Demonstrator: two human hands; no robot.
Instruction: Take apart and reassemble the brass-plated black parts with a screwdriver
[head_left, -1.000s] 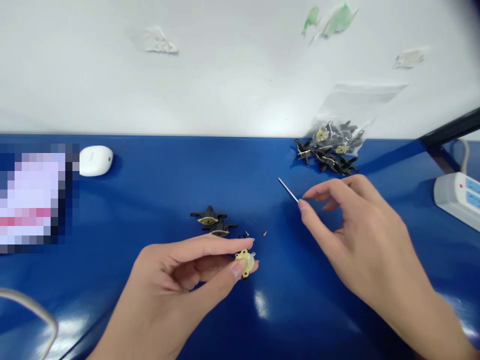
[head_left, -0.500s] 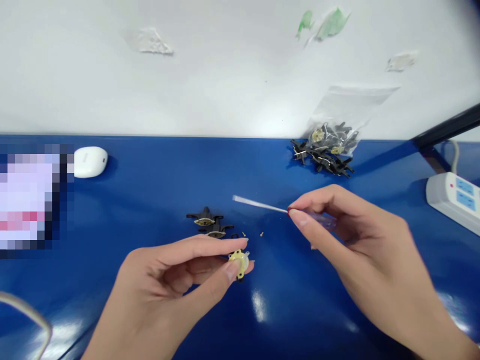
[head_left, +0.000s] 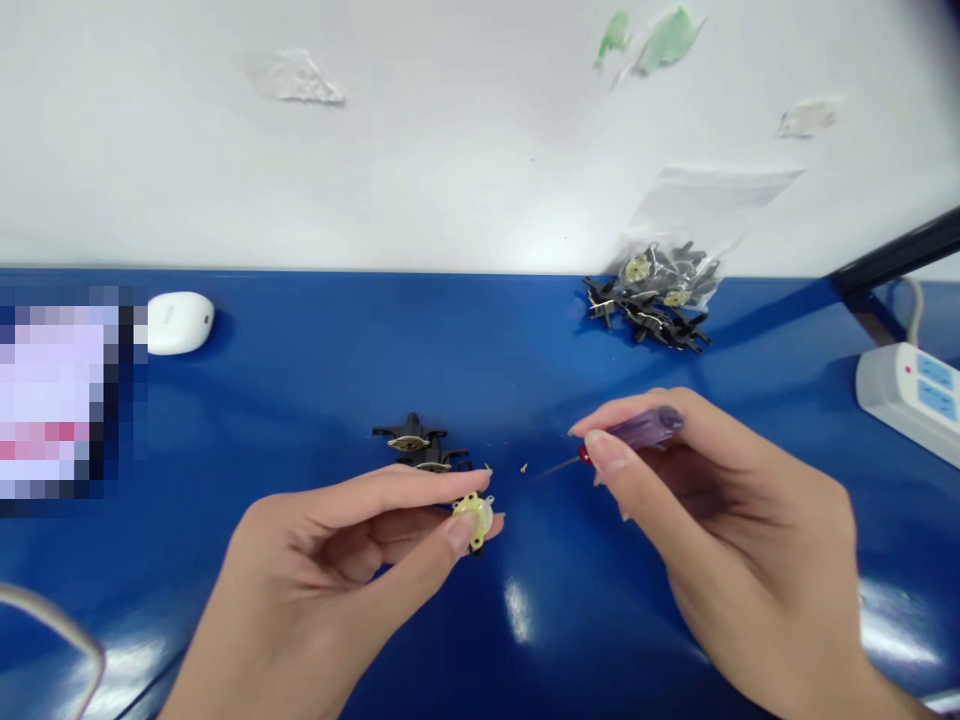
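Between the thumb and fingers of my left hand (head_left: 352, 560) is a small round yellow part (head_left: 475, 517), with a bit of black showing beneath it. My right hand (head_left: 720, 520) grips a screwdriver (head_left: 637, 430) with a purple handle and a red collar; its thin shaft points left and down toward the held part without touching it. A tiny screw (head_left: 523, 468) lies on the blue table between the hands. Another small screw (head_left: 488, 468) is beside my left fingertips. Black parts with metallic discs (head_left: 409, 441) sit just behind my left hand.
At the back right, a clear plastic bag (head_left: 705, 215) and a pile of black parts (head_left: 660, 325) rest against the wall. A white case (head_left: 180, 323) and a pixelated screen (head_left: 56, 390) are at the left. A power strip (head_left: 911, 395) is at the right edge.
The screwdriver has turned in my right hand: its shaft, earlier aimed up and left, now points down and left, and its handle is raised. My left hand is nearly unmoved.
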